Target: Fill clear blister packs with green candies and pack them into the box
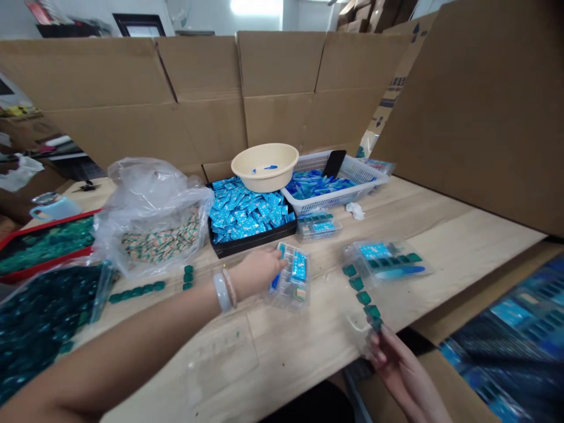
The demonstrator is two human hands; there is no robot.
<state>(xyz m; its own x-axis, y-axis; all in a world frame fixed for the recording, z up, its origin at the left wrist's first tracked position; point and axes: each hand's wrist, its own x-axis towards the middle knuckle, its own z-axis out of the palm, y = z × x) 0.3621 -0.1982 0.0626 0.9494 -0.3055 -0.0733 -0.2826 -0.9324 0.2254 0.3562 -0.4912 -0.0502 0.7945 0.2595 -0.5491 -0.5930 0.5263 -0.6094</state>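
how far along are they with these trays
Done: one clear tray beside the black tray looks filled. In hand: the left hand holds a part-filled clear tray, the right hand a strip of green sachets. Left: blue sachets heaped in the black tray, green sachets in the red tray.

The left hand (258, 273) reaches forward and down; the right hand (400, 370) curls low.

beige basin (265, 181), white basket (335, 197), cardboard flaps (277, 70)

Blue sachets (251, 211): print too small
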